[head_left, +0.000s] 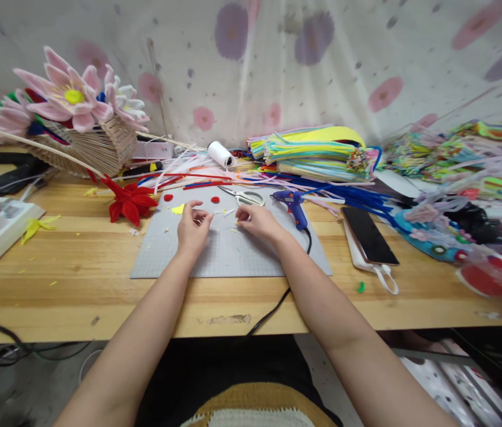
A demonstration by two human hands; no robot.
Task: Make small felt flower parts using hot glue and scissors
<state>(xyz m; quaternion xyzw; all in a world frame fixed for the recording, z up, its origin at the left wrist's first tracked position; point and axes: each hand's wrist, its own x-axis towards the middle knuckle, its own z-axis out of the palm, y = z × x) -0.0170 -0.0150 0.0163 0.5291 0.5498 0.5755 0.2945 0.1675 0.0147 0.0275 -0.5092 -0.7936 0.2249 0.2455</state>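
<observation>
Above the grey cutting mat, my left hand has its fingers curled in toward the thumb. Whatever sits at its fingertips is too small to make out. A hand's width to the right, my right hand is held in a pinch, its fingertips facing the left hand; what they hold is likewise unclear. Small white and yellow scraps lie between the hands. Beyond them are scissors, a small red piece and another red piece. A yellow piece lies beside my left hand.
A blue glue gun rests on the mat's right side, its cord crossing the front edge. A red fuzzy flower lies left. Pipe-cleaner bundles and a white spool line the back. A phone lies right.
</observation>
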